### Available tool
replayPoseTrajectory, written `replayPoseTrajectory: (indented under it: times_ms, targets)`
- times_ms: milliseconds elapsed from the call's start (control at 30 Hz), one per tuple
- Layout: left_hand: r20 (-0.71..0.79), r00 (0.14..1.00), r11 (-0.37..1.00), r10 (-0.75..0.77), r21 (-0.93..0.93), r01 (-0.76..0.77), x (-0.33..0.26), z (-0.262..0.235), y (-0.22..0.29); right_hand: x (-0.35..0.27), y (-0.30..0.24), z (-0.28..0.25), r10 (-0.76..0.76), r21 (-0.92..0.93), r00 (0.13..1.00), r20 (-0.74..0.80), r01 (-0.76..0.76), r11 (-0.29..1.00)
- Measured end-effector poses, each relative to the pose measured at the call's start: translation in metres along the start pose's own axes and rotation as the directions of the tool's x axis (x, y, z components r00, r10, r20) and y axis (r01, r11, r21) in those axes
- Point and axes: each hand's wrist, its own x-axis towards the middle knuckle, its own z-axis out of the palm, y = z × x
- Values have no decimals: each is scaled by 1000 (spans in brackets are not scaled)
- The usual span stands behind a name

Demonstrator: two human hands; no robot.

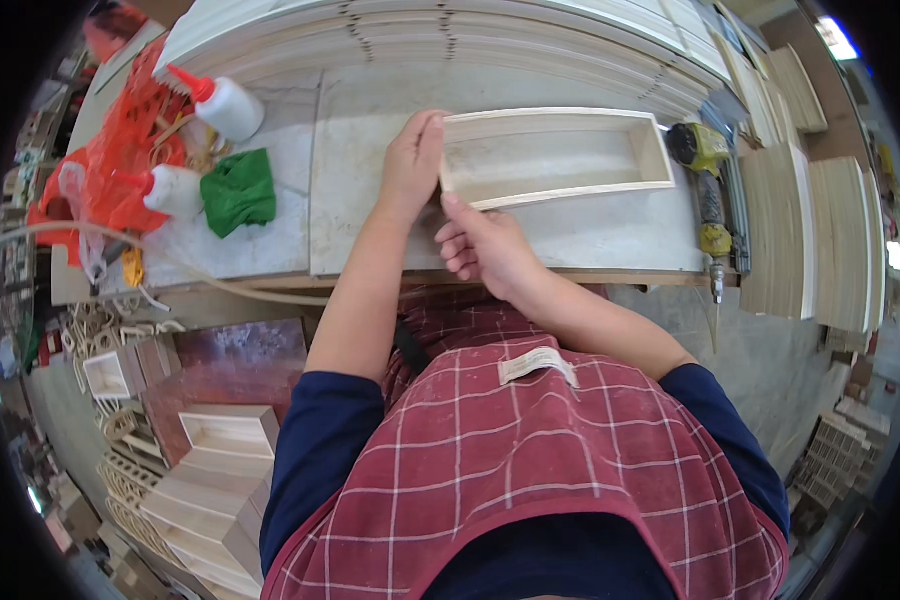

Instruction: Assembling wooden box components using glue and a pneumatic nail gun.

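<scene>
A long rectangular frame of pale wood [560,197] lies on the worktable in front of me; I cannot tell whether it has a bottom. My left hand [413,165] is closed round its left end, fingers along the outer side of the short wall. At the near left corner, the thumb of my right hand [490,248] presses against the wood while the other fingers curl below it. A yellow and black power driver [705,150] lies just beyond the frame's right end.
Stacked wooden boards [530,50] line the table's back. Two white glue bottles with red tips [232,110], a green cloth [238,192] and red plastic netting [120,165] sit at left. A hose [220,285] crosses the front edge. Finished boxes [230,432] stand lower left; boards [770,230] stand right.
</scene>
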Motion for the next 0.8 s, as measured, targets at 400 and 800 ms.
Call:
replayPoseTrajectory:
  times_ms: [400,800]
  targets:
    - [28,997,995,-66,-75,68,-2,1,-3,2,7,-5,-52,10,994,95,51,999]
    - [-2,999,989,-43,-144,43,-2,-3,-6,-15,-4,-26,-10,-77,989,146,22,997]
